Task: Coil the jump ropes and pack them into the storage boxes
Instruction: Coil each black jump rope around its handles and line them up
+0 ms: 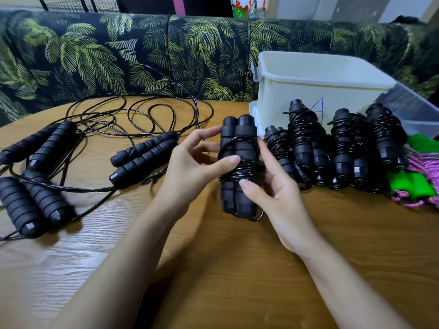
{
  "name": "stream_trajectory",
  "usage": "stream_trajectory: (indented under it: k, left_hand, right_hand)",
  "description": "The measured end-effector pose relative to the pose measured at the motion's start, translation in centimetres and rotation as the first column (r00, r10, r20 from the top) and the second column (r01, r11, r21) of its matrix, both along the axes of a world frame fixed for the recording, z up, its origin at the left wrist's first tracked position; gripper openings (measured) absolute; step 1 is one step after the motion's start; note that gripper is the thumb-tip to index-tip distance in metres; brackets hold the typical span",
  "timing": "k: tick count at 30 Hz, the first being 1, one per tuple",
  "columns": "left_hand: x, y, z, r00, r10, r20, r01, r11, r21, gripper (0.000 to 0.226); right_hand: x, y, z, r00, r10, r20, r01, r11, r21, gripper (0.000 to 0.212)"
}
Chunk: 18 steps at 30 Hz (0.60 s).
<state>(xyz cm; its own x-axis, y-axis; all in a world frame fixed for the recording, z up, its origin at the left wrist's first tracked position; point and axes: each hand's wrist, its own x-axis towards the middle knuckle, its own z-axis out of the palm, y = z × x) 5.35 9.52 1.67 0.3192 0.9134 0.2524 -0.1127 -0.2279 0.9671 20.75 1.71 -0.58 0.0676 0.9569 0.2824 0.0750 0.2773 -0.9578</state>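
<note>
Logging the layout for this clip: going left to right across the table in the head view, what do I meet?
Loose black foam-handled jump ropes → left hand → half-wound black rope bundle, held by both hands → right hand → row of coiled black rope bundles → green-handled pink rope.

On my feed, two bare hands, left hand (187, 167), right hand (278, 198), slim fingers (209, 131), short rounded nails (234, 160), bare wrists (306, 245) and forearms (123, 252).
</note>
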Motion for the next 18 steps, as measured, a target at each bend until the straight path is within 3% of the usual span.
stream_trajectory:
  k: [5,8,12,14,18]
  left_hand:
    - [-0.2,0.2,0.1,0.999,-0.03,0.034,0.031,0.999,-0.034,0.056]
    - [0.0,0.1,-0.1,0.998,-0.009,0.061,0.012,0.999,-0.049,0.061]
    - [0.5,-0.1,-0.5,0.993,0.095,0.066,-0.093,0.995,-0.037,0.066]
    - [0.8,-0.2,-0.9,0.988,0.146,0.054,-0.145,0.989,-0.012,0.063]
    - [1.3,-0.4,-1.2,0.975,0.216,0.052,-0.216,0.976,0.003,0.062]
  right_hand:
    - [0.9,0.1,0.7,0.986,0.064,-0.156,-0.076,0.995,-0.069,0.07]
    - [0.9,0.2,0.4,0.984,0.055,-0.168,-0.068,0.995,-0.076,0.07]
    - [0.5,0.6,-0.4,0.991,-0.131,0.039,0.13,0.991,0.033,0.06]
    - [0.2,0.6,-0.7,0.974,-0.215,0.068,0.209,0.974,0.087,0.054]
    - [-0.7,0.5,-1.2,0.855,-0.406,0.322,0.332,0.906,0.261,0.049]
